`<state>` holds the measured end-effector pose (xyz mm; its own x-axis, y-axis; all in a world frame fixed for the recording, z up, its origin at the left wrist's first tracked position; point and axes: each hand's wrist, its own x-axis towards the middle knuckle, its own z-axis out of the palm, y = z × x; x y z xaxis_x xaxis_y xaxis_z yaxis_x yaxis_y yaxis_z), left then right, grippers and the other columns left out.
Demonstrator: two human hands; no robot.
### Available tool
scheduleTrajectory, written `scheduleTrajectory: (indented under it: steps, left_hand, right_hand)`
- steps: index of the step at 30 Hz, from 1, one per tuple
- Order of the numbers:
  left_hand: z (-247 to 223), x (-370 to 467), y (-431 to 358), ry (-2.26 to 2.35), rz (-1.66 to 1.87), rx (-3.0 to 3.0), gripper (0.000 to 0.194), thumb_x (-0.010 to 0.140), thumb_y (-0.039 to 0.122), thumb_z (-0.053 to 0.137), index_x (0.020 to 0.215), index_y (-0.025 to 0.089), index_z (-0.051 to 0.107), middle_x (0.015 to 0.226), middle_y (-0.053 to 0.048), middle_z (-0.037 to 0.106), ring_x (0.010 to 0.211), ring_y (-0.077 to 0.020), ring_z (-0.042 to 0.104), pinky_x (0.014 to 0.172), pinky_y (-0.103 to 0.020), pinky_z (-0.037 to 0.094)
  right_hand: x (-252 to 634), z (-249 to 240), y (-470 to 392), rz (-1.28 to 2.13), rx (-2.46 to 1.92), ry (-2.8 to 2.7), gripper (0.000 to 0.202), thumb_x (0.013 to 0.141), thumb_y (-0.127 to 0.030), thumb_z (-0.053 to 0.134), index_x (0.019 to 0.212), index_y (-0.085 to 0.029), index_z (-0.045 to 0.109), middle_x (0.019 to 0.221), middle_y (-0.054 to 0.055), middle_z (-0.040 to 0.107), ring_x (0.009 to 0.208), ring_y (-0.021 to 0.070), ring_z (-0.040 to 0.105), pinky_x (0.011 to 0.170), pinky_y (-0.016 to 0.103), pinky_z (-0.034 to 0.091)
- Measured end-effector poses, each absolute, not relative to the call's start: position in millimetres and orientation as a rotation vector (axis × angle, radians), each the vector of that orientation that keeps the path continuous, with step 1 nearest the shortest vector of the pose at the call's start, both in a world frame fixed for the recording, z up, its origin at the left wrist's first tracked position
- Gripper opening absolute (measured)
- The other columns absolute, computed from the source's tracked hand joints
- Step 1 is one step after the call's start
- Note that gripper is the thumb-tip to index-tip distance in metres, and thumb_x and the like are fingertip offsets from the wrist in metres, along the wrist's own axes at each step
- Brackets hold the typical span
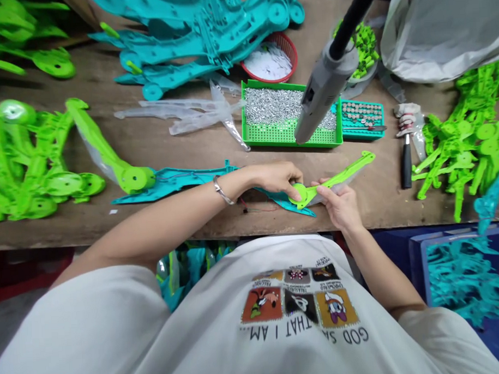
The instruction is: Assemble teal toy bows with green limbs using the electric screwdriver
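Observation:
A lime green arm-shaped part (345,174) with a translucent strip along its lower side slants up to the right over the bench edge. My right hand (339,204) grips it near its middle, thumb on top. My left hand (280,180) presses its round end, with the thumb on the disc and the other fingers curled behind. Beneath both hands lies a long teal part (183,178), partly covered by my left forearm. A second lime green part (104,145) rests on the teal part's left end. Thin dark and red wires trail below my left wrist.
Behind stand a green basket (292,142) of small metal pieces, a teal tray (363,134), a red basket (296,57) and a grey tool (326,89) hanging down. Lime piles flank both sides; teal parts (211,35) lie at the back. A black-handled hammer (406,162) lies right.

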<state>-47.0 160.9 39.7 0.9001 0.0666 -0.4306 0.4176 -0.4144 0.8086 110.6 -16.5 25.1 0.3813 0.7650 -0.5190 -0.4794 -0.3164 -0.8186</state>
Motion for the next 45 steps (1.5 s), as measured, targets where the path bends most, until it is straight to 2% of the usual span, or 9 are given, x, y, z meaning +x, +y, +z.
scheduleTrajectory:
  steps: [5, 7, 13, 18, 25, 29, 32, 37, 45]
  left_hand:
    - [42, -45, 178, 0.258, -0.454, 1.861, 0.055, 0.087, 0.058, 0.061, 0.115, 0.013, 0.075, 0.102, -0.003, 0.077, 0.088, -0.0149, 0.061, 0.074, -0.022, 0.041]
    - [41, -42, 183, 0.264, -0.508, 1.805, 0.055, 0.089, 0.059, 0.059, 0.114, 0.013, 0.076, 0.105, -0.004, 0.078, 0.090, -0.0159, 0.062, 0.075, -0.023, 0.043]
    - [33, -36, 181, 0.357, -0.445, 1.754, 0.039, 0.076, 0.045, 0.074, 0.099, 0.014, 0.079, 0.094, -0.004, 0.079, 0.082, -0.0162, 0.062, 0.070, -0.025, 0.043]
    - [31, -39, 180, 0.361, -0.387, 1.786, 0.037, 0.078, 0.044, 0.073, 0.098, 0.013, 0.078, 0.086, -0.003, 0.076, 0.074, -0.0148, 0.057, 0.064, -0.026, 0.039]
    - [36, -55, 182, 0.260, -0.371, 1.911, 0.043, 0.082, 0.050, 0.070, 0.098, 0.011, 0.077, 0.078, -0.002, 0.072, 0.067, -0.0123, 0.051, 0.061, -0.024, 0.035]
    - [40, -67, 188, 0.191, -0.453, 1.946, 0.048, 0.086, 0.052, 0.067, 0.108, 0.010, 0.076, 0.093, -0.005, 0.077, 0.074, -0.0133, 0.058, 0.065, -0.022, 0.039]
    - [41, -73, 189, 0.205, -0.497, 1.959, 0.046, 0.087, 0.049, 0.066, 0.111, 0.011, 0.075, 0.102, -0.007, 0.079, 0.080, -0.0140, 0.062, 0.068, -0.020, 0.041]
    - [39, -76, 190, 0.188, -0.498, 1.998, 0.044, 0.088, 0.049, 0.065, 0.110, 0.012, 0.075, 0.101, -0.005, 0.079, 0.080, -0.0134, 0.062, 0.066, -0.019, 0.040]
    - [42, -80, 195, 0.219, -0.539, 1.990, 0.044, 0.087, 0.047, 0.067, 0.112, 0.012, 0.076, 0.103, -0.005, 0.080, 0.084, -0.0147, 0.064, 0.069, -0.019, 0.042]
  right_hand:
    - [119, 23, -9, 1.296, -1.395, -0.274, 0.045, 0.058, -0.033, 0.100, 0.093, -0.020, 0.074, 0.090, 0.003, 0.083, 0.081, 0.0204, 0.078, 0.079, 0.034, 0.067]
    - [123, 22, -7, 1.305, -1.409, -0.269, 0.045, 0.060, -0.034, 0.099, 0.095, -0.020, 0.074, 0.091, 0.002, 0.083, 0.083, 0.0204, 0.078, 0.080, 0.034, 0.067]
    - [110, 23, -11, 1.382, -1.451, -0.254, 0.051, 0.061, -0.041, 0.099, 0.101, -0.023, 0.073, 0.095, 0.002, 0.083, 0.091, 0.0240, 0.080, 0.087, 0.040, 0.068]
    - [84, 28, -20, 1.530, -1.477, -0.272, 0.045, 0.057, -0.040, 0.100, 0.087, -0.021, 0.073, 0.095, 0.004, 0.082, 0.095, 0.0269, 0.079, 0.087, 0.042, 0.069]
    - [62, 22, -24, 1.490, -1.433, -0.310, 0.047, 0.058, -0.044, 0.099, 0.091, -0.022, 0.074, 0.094, 0.004, 0.082, 0.098, 0.0271, 0.079, 0.087, 0.041, 0.067]
    - [91, 25, -9, 1.396, -1.388, -0.276, 0.050, 0.065, -0.049, 0.095, 0.101, -0.022, 0.073, 0.102, 0.004, 0.083, 0.097, 0.0219, 0.079, 0.087, 0.034, 0.066]
    - [122, 29, 8, 1.261, -1.399, -0.259, 0.051, 0.062, -0.046, 0.098, 0.098, -0.022, 0.071, 0.099, 0.004, 0.082, 0.097, 0.0228, 0.079, 0.088, 0.036, 0.066]
    - [137, 22, 21, 1.236, -1.394, -0.324, 0.044, 0.062, -0.043, 0.097, 0.088, -0.021, 0.070, 0.086, 0.004, 0.081, 0.091, 0.0257, 0.080, 0.086, 0.039, 0.067]
    - [176, 28, 36, 1.251, -1.373, -0.391, 0.049, 0.066, -0.054, 0.094, 0.095, -0.021, 0.073, 0.094, 0.005, 0.082, 0.089, 0.0208, 0.080, 0.080, 0.032, 0.066]
